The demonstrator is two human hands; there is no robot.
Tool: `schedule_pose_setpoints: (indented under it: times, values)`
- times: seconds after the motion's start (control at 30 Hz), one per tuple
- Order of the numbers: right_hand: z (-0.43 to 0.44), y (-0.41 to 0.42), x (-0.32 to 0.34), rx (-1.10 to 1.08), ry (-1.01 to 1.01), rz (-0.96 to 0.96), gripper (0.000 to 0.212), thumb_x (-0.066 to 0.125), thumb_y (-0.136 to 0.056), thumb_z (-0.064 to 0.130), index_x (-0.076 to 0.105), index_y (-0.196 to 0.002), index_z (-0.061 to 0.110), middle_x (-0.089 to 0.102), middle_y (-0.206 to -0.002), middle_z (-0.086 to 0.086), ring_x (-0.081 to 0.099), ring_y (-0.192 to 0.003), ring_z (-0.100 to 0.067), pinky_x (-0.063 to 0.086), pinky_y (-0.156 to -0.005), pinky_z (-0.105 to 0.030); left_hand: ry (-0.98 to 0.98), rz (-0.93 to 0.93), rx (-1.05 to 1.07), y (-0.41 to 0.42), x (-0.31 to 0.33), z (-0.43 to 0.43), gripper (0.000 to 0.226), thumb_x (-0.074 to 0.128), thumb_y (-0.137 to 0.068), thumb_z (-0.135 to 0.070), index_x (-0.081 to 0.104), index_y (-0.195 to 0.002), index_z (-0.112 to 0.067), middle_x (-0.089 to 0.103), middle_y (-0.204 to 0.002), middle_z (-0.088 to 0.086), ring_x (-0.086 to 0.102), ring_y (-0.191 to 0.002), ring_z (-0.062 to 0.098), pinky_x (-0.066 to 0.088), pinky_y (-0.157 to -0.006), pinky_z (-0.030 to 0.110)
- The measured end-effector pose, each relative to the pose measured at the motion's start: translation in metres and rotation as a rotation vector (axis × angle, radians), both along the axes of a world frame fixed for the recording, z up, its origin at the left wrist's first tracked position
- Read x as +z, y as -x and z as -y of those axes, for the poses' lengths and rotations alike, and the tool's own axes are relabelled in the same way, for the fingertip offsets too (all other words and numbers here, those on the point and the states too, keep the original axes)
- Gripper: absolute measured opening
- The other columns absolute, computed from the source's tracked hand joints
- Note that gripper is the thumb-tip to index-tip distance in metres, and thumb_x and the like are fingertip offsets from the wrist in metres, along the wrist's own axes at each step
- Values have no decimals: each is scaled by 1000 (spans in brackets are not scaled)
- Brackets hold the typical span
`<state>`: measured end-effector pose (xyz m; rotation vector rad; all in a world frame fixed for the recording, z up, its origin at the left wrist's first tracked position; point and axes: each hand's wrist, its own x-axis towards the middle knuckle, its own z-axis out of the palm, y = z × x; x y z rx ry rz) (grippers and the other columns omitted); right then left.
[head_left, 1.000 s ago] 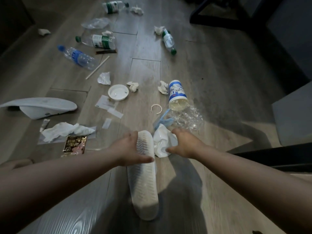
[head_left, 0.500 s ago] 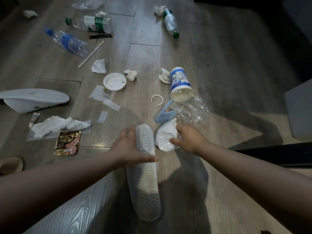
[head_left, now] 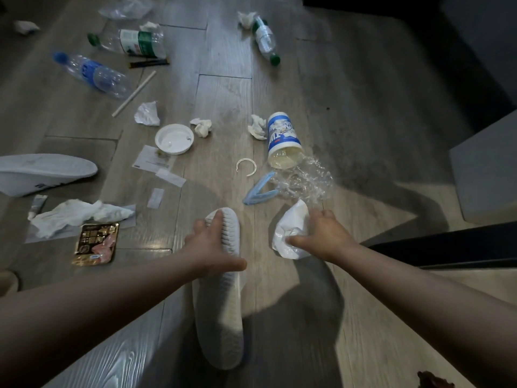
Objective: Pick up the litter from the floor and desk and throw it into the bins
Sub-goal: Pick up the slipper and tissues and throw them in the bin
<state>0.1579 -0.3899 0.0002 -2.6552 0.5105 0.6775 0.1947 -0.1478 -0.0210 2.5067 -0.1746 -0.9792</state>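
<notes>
The right hand (head_left: 321, 236), lower centre-right, grips a crumpled white plastic bag (head_left: 291, 228) with curled fingers. The left hand (head_left: 212, 245) clasps the white slipper (head_left: 221, 317), whose long axis runs toward the frame bottom. The blue face mask (head_left: 258, 190) lies on the floor (head_left: 363, 107) just above, nearer the right hand.

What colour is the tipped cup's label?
The cup's label is blue and white; head view shows it best.
</notes>
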Motion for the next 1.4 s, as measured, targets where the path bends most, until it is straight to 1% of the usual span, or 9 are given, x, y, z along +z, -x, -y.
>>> schedule_pose_setpoints:
  times: [0.17, 0.37, 0.43, 0.57, 0.8, 0.97, 1.2, 1.33, 1.4]
  values:
    - [-1, -6, -1, -51, -76, 32, 99, 75, -70, 55, 24, -144, 14, 36, -142, -12, 48, -122, -30, 43, -93, -37, 145, 78, 47, -11, 7, -6, 117, 79, -63, -43, 0, -149, -36, 12, -150, 2, 38, -127, 30, 48, -89, 37]
    - [-7, -2, -9, -112, -217, 6, 112, 80, -68, 48, 11, -152, 20, 33, -147, -10, 43, -129, -29, 41, -104, -41, 182, 144, 86, -24, 13, -5, 105, 74, -73, -35, 4, -151, -28, 14, -153, 3, 33, -134, 26, 38, -95, 34]
    - [-9, 0, -12, -127, -182, 22, 111, 82, -66, 48, 15, -150, 19, 41, -141, -10, 46, -125, -30, 43, -102, -46, 126, 97, 115, -25, 11, -5, 109, 76, -73, -36, 2, -153, -23, 13, -155, 7, 29, -137, 29, 37, -104, 40]
    - [-11, 1, -14, -155, -160, 62, 98, 86, -60, 45, 32, -137, 17, 52, -126, -7, 52, -115, -28, 47, -94, -46, 19, -30, 210, -24, 3, -8, 120, 80, -68, -42, -4, -152, -23, 23, -148, 16, 34, -132, 36, 42, -103, 47]
    - [-17, 15, -18, -17, -123, 83, 61, 78, -71, 40, 56, -121, 12, 58, -117, -7, 56, -105, -23, 50, -89, -37, -135, 17, 228, -26, -11, -12, 138, 82, -50, -63, -6, -150, -30, 26, -146, 19, 29, -134, 41, 38, -105, 50]
    - [-13, 16, -6, -97, -153, 218, 51, 76, -76, 35, 59, -118, 11, 65, -111, -6, 61, -98, -21, 53, -80, -36, -142, 45, 265, -31, -12, -15, 141, 80, -38, -70, 0, -149, -33, 31, -143, 19, 35, -130, 41, 38, -102, 47]
    - [-3, 3, 23, -276, -184, 486, 49, 74, -77, 34, 60, -118, 11, 67, -110, -5, 62, -100, -23, 51, -83, -37, -42, 24, 312, -40, -3, -28, 138, 85, -36, -65, 12, -146, -28, 42, -137, 14, 46, -123, 34, 47, -97, 47]
    - [-23, -4, 22, -152, -383, 307, 42, 78, -75, 31, 65, -112, 17, 68, -105, 1, 64, -99, -19, 49, -78, -28, -33, 50, 303, -38, 0, -34, 138, 87, -39, -62, 10, -148, -26, 39, -141, 15, 43, -127, 35, 44, -101, 48]
    - [-31, -12, 15, -77, -283, 241, 49, 76, -76, 35, 61, -120, 17, 61, -118, -4, 56, -113, -23, 46, -89, -32, -10, 74, 314, -39, 1, -37, 137, 87, -40, -60, 9, -148, -26, 37, -143, 14, 42, -129, 35, 43, -102, 49]
